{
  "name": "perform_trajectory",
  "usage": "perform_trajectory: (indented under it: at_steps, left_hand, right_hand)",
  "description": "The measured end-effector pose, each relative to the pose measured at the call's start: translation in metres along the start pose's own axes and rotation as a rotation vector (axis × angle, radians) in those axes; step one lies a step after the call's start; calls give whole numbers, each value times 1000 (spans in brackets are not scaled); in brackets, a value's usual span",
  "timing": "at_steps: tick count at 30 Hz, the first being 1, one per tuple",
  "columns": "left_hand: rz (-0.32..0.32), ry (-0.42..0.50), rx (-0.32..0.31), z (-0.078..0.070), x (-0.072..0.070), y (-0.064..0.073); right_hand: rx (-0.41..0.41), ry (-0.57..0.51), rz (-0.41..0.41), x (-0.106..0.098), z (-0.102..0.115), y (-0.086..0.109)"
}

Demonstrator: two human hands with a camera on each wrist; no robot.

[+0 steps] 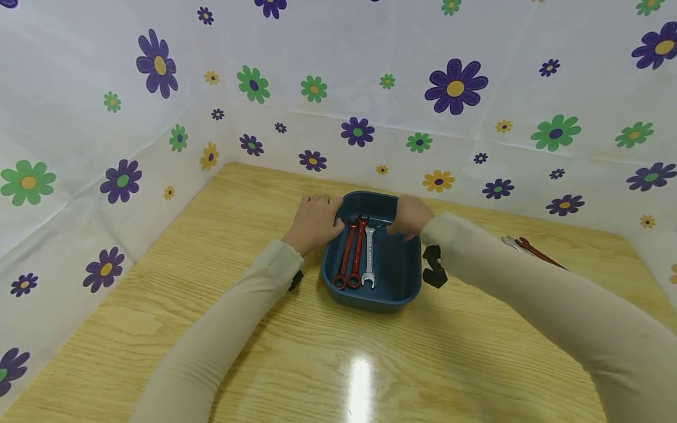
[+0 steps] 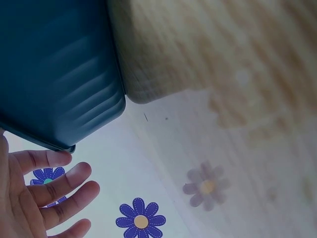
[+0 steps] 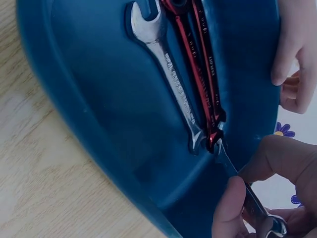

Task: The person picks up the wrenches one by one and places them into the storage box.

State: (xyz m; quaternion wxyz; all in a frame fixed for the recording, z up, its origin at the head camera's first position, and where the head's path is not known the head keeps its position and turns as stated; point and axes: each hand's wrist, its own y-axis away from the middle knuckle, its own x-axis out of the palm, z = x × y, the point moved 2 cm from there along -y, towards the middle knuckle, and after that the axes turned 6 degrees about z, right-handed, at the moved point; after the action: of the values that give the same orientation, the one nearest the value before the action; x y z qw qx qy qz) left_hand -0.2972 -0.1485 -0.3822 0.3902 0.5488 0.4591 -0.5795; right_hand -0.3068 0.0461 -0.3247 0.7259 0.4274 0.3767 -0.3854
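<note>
A dark blue plastic bin (image 1: 370, 304) stands on the table. My left hand (image 1: 316, 220) holds its left rim, thumb over the inner side and fingers outside. Inside lie two red wrenches, one outermost (image 1: 346, 252) and one beside it (image 1: 358, 252), plus a silver wrench (image 1: 369, 255) to their right. My right hand (image 1: 411, 215) reaches in over the far right part of the bin. In the right wrist view its thumb and fingers pinch another silver wrench (image 3: 255, 203), whose far end meets the ends of the red ones.
To the right, partly behind the right forearm, a silver wrench (image 1: 510, 241) and a red wrench (image 1: 539, 251) lie on the wooden table (image 1: 211, 235). A white cloth (image 1: 349, 70) with printed flowers hangs behind the bin and along the left side.
</note>
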Motion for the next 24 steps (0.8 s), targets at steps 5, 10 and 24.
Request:
perform_trajectory:
  at_steps: [5,10,24]
  left_hand:
    - [-2,10,5,1,0,0]
    - [-5,17,4,0,0,0]
    - [-7,11,6,0,-2,2]
  right_hand:
    - [22,54,6,4,3,0]
    - [12,96,26,8,5,-4]
    - [68,110,142,20,9,-15]
